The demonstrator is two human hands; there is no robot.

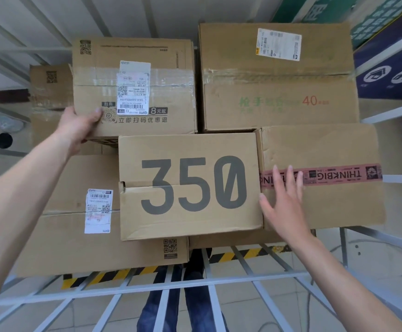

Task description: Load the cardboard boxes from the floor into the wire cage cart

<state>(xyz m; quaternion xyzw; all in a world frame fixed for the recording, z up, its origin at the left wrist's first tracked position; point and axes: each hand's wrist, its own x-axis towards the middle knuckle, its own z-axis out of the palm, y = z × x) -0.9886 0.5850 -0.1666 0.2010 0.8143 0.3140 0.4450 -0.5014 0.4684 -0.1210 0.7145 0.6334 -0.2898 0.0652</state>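
Several cardboard boxes are stacked inside the wire cage cart. My left hand grips the near left corner of a labelled box at the upper left of the stack. In the middle lies a box printed "350". My right hand is open, its straight fingers over the left part of a box with pink "THINKBIG" tape, just beside the "350" box. A large box with a green print and "40" stands at the back right. A wide labelled box lies low on the left.
The cart's white front bars run below the boxes, with my legs in blue jeans behind them. Yellow-black hazard tape marks the floor. Blue and green signboards stand at the right. A smaller box sits at the far left.
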